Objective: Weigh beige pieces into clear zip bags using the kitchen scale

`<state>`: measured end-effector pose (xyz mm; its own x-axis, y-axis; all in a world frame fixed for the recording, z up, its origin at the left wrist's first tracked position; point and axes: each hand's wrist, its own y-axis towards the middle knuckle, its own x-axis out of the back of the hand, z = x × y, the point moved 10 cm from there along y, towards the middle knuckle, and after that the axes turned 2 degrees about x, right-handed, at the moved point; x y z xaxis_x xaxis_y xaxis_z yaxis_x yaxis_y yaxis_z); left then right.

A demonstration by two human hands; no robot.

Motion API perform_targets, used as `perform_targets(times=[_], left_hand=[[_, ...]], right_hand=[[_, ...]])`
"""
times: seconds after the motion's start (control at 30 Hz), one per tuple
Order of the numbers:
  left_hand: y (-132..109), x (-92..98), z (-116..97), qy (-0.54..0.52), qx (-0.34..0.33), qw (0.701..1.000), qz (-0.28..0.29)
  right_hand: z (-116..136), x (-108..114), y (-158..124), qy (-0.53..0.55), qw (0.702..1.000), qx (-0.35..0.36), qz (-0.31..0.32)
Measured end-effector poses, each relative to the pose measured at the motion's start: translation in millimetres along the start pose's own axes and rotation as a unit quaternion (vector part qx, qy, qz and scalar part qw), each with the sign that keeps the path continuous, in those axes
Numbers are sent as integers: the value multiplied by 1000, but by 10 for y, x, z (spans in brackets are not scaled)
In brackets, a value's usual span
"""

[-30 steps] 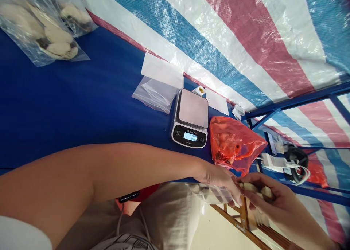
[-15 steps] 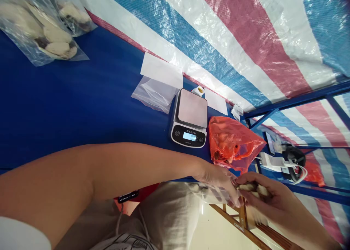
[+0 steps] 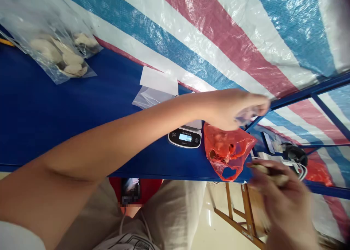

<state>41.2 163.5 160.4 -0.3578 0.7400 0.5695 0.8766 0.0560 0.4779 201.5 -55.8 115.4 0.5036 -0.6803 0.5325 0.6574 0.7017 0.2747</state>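
My left hand [image 3: 237,109] is raised above the red plastic bag [image 3: 218,148], its fingers curled round something crumpled and shiny that I cannot make out. My left forearm crosses over the kitchen scale [image 3: 185,137] and hides much of its plate; the display is lit. At the lower right, my blurred right hand [image 3: 284,199] is closed on pale, brownish pieces [image 3: 279,179]. The red bag lies right of the scale with its handles loose and lumpy contents inside. Left of the scale are clear flat bags [image 3: 149,97] and white paper [image 3: 158,78].
Clear bags with pale mushroom-like pieces [image 3: 72,64] lie at the upper left of the blue table [image 3: 95,133]. A striped sheet [image 3: 191,35] hangs behind. Far right are a blue frame [image 3: 308,91], a phone [image 3: 268,142] and cables [image 3: 302,171]. A wooden stool [image 3: 247,210] stands below.
My left hand has moved up and away from my right hand, over the red bag. My right hand has shifted slightly right, still holding the pale pieces. The clear bag between them no longer shows there.
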Motion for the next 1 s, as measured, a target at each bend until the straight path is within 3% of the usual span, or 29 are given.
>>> perform_targets(times=[0.1, 0.17, 0.2, 0.27, 0.3, 0.37, 0.4, 0.47, 0.53, 0.6, 0.73, 0.83, 1.0], left_hand=[[-257, -172, 391, 157, 72, 984, 52], [-464, -169, 547, 140, 108, 983, 50], [-553, -69, 562, 111, 107, 988, 15], [-759, 366, 584, 46, 97, 985, -134], [-921, 657, 630, 24, 100, 966, -239], [-1353, 1123, 809, -6, 126, 895, -428], [-1584, 1260, 920, -14, 147, 854, -499], [-1889, 1337, 1062, 18, 176, 813, -554], [-2064, 1288, 1120, 54, 193, 799, -567], [-2103, 1190, 1082, 99, 198, 805, -551], [-1959, 1002, 910, 189, 181, 833, -488], [-1863, 919, 905, 214, 174, 852, -446], [-1822, 926, 821, 243, 154, 853, -436]], right_hand=[[-397, -778, -186, 83, 990, -111, 33], [-640, -1062, -241, 122, 982, -143, 28], [-745, -1140, -240, 133, 979, -151, 21], [-900, -1217, -194, 141, 977, -158, 9], [-940, -1229, -153, 142, 977, -157, 3], [-951, -1219, -62, 149, 977, -152, -10], [-927, -1198, -25, 155, 976, -149, -20], [-832, -1131, 7, 168, 974, -143, -46], [-703, -1065, -30, 174, 973, -133, -70], [-593, -1047, -120, 178, 972, -127, -86], [-582, -1190, -331, 190, 966, -150, -92], [-632, -1296, -413, 175, 967, -160, -95], [-646, -1339, -417, 158, 973, -149, -80]])
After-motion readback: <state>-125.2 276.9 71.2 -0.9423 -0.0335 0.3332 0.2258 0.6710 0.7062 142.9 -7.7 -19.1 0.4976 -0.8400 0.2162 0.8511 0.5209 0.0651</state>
